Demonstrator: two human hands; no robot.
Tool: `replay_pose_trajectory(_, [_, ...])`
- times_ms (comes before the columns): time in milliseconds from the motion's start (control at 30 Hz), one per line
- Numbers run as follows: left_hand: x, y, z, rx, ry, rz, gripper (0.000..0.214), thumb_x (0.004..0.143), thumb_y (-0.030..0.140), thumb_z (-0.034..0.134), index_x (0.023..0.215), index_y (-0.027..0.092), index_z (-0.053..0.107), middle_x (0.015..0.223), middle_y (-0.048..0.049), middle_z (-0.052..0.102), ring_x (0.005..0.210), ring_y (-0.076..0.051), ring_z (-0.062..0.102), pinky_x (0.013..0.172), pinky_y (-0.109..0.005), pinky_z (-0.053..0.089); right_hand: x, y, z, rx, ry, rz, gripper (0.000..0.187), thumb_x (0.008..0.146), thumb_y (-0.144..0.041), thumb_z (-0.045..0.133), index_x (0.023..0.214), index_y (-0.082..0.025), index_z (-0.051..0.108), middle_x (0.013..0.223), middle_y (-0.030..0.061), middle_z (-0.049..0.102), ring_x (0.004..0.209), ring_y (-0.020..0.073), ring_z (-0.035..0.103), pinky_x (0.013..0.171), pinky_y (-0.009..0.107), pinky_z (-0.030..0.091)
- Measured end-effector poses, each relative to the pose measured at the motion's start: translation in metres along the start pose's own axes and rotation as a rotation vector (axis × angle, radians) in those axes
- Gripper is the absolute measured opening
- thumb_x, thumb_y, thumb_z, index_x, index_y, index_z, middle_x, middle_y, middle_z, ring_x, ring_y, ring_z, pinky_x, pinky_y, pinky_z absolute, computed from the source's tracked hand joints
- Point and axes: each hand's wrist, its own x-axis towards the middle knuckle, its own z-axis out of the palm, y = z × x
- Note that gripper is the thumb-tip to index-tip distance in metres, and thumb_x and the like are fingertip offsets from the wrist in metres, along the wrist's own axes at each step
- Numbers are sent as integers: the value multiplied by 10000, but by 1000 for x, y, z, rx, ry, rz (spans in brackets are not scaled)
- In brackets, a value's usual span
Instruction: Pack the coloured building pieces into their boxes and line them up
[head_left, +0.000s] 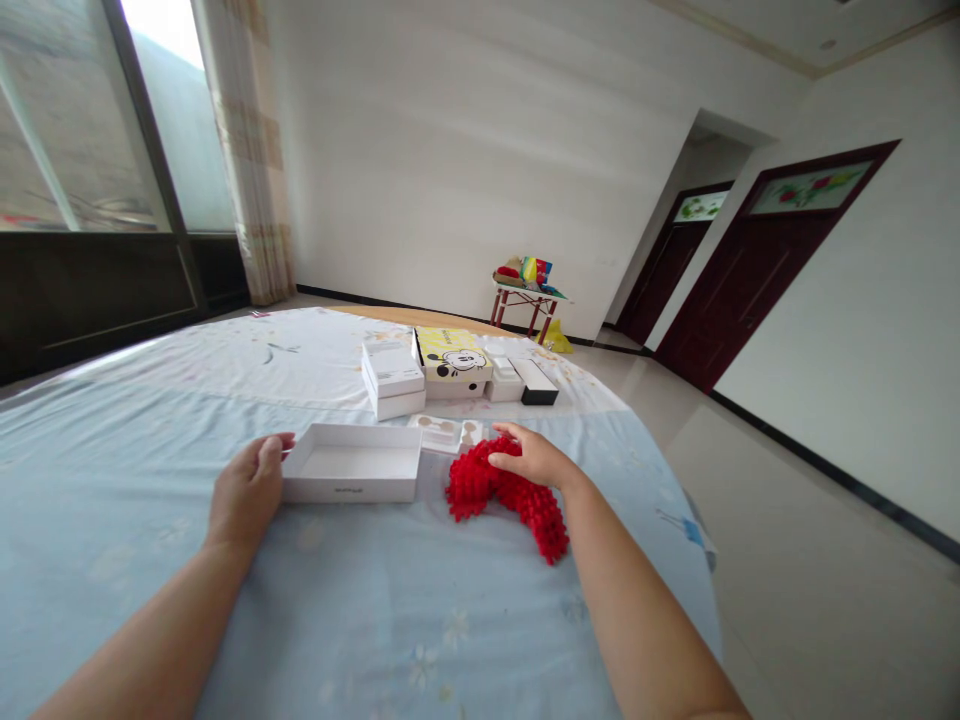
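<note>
At the left end of a shallow, open white box [352, 490], my left hand [249, 490] is closed on its side wall; the fingertips are partly hidden by the hand. The box's inside shows only its white bottom. To the right lies a curved, bright red knobbly textile piece [472, 485], bent like an arch on the cloth. My right hand [536, 458] grips its top from the right, thumb across the near side and fingers on the far side. A white molded tray [439, 432] with round brownish hollows sits just behind, between box and red piece.
A light blue flowered tablecloth [360, 610] covers the round table. Farther back stand a stacked white box [394, 365], a yellow cartoon box [454, 350], white packaging pieces [504, 378] and a black-and-white box [538, 385]. A small loaded side table [529, 292] is by the wall.
</note>
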Motion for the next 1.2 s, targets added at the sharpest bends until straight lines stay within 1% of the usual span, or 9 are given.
replay_pose_trajectory(67, [-1, 2, 0, 4, 4, 0, 376, 829, 363, 337, 968, 169, 627, 964, -54, 667, 931, -197, 594, 816, -286, 440, 1, 5, 3, 3, -3, 12, 524, 722, -383, 649, 1207, -211, 548, 1188, 83, 605, 1086, 243, 561, 970, 399, 401])
replay_pose_trajectory(133, [-1, 3, -1, 5, 12, -5, 370, 824, 360, 341, 957, 172, 631, 956, -51, 670, 928, -199, 596, 810, -284, 442, 1, 7, 4, 5, -4, 7, 475, 736, -370, 635, 1179, -210, 571, 1156, 74, 626, 1053, 237, 582, 952, 392, 420])
replay_pose_trajectory(433, [0, -1, 0, 0, -2, -11, 378, 833, 359, 338, 984, 165, 626, 966, -48, 662, 924, -190, 592, 799, -266, 434, 2, 11, 5, 59, 26, -9, 433, 767, -378, 600, 1161, -198, 585, 1154, 75, 627, 1041, 216, 591, 943, 373, 439])
replay_pose_trajectory(567, [0, -2, 1, 8, 14, -8, 379, 836, 367, 336, 973, 172, 630, 954, -49, 666, 919, -195, 592, 787, -272, 435, 0, 5, 4, 61, 13, -31, 439, 768, -385, 599, 1169, -208, 581, 1162, 71, 623, 1051, 215, 585, 951, 377, 428])
replay_pose_trajectory(700, [0, -1, 1, 2, 20, -7, 379, 835, 373, 337, 972, 175, 630, 948, -42, 666, 903, -193, 596, 774, -269, 443, -4, -6, 5, -59, -40, -80, 510, 705, -464, 651, 1161, -244, 594, 1195, 64, 597, 1135, 250, 518, 1008, 416, 353])
replay_pose_trajectory(833, [-1, 1, 0, 2, 15, 5, 372, 830, 361, 344, 968, 168, 631, 943, -39, 667, 906, -188, 599, 784, -265, 446, -7, -16, 7, -158, -53, -43, 576, 651, -519, 680, 1157, -254, 601, 1251, 87, 546, 1241, 295, 407, 1042, 459, 275])
replay_pose_trajectory(1033, [-3, 4, -1, 8, 6, -19, 383, 831, 362, 341, 979, 163, 633, 963, -49, 664, 936, -193, 592, 819, -270, 437, -8, -27, 9, -187, -120, -124, 602, 632, -560, 680, 1150, -264, 601, 1266, 73, 544, 1300, 292, 320, 1074, 451, 192])
replay_pose_trajectory(1133, [-2, 3, -1, 7, -3, -20, 391, 836, 361, 335, 995, 160, 630, 973, -53, 661, 943, -192, 589, 823, -270, 431, -8, -30, 10, -201, -156, -135, 694, 571, -575, 715, 1180, -270, 581, 1301, 80, 511, 1312, 302, 297, 1073, 448, 195])
replay_pose_trajectory(1200, [-2, 2, -1, 13, -7, -12, 390, 838, 359, 332, 996, 163, 629, 980, -53, 660, 948, -193, 586, 828, -277, 429, -9, -31, 11, -208, -158, -124, 714, 565, -557, 728, 1198, -269, 566, 1303, 90, 504, 1304, 306, 310, 1061, 447, 218])
